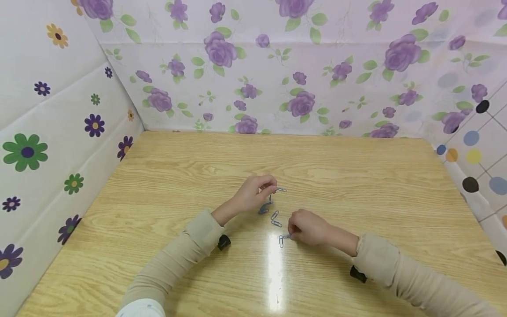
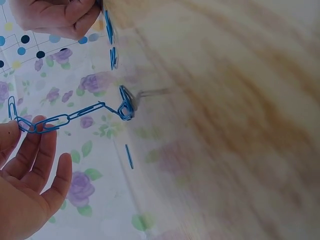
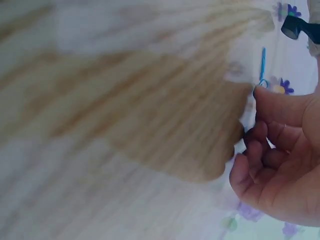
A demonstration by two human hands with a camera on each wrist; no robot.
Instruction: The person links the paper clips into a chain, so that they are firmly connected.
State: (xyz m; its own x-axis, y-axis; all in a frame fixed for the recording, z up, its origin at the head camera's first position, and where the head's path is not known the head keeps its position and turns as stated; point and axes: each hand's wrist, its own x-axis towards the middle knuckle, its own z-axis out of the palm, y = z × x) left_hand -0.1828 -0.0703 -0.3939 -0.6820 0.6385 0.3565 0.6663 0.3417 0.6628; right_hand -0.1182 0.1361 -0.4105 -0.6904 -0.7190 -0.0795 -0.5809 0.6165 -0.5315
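My left hand (image 1: 255,193) is raised over the table and pinches a chain of linked blue paper clips (image 2: 85,111) between thumb and fingertips. One end clip (image 1: 281,189) sticks out past the fingertips. From the hand the chain hangs down to a small bunched heap (image 2: 126,105) on the tabletop. Lower and to the right, my right hand (image 1: 310,227) is at the table surface, its thumb and curled fingers pinching a blue paper clip (image 1: 287,236), mostly hidden by the fingertips. Beside it lies another paper clip (image 1: 281,241).
Between the hands, two loose paper clips (image 1: 276,223) lie close together on the wood-grain table (image 1: 356,176). A flowered sheet (image 1: 261,79) rises along the back edge, with patterned sheets on both sides. Black wrist devices (image 1: 358,274) sit under both sleeves.
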